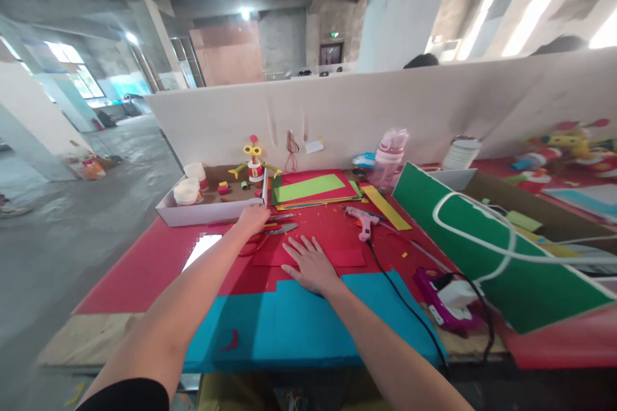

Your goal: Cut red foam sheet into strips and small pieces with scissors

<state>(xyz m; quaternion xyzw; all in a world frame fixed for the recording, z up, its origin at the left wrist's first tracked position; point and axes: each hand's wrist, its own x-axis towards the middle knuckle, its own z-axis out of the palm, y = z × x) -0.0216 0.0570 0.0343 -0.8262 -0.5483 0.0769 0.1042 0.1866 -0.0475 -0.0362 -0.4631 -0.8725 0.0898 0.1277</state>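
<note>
My left hand [254, 219] reaches to the front edge of a white-sided box [212, 212], just above several tools. Its fingers are curled together, and what they hold, if anything, is hidden. Close to its right lies a pair of scissors [284, 229] with grey blades; a red handle shows nearer to me. My right hand [312, 263] lies flat with fingers spread, pressing on a strip of red paper [349, 258] and the edge of a blue sheet [308, 321]. A pink hot glue gun [364, 221] rests to the right of this hand.
A yellow-eyed figure [254, 167] and white paper cups [187, 192] are in the box. Green paper [308, 188] tops a stack behind the tools. At right are a yellow strip [387, 207], a purple power strip [446, 308] with cables, and a green-sided box [472, 250].
</note>
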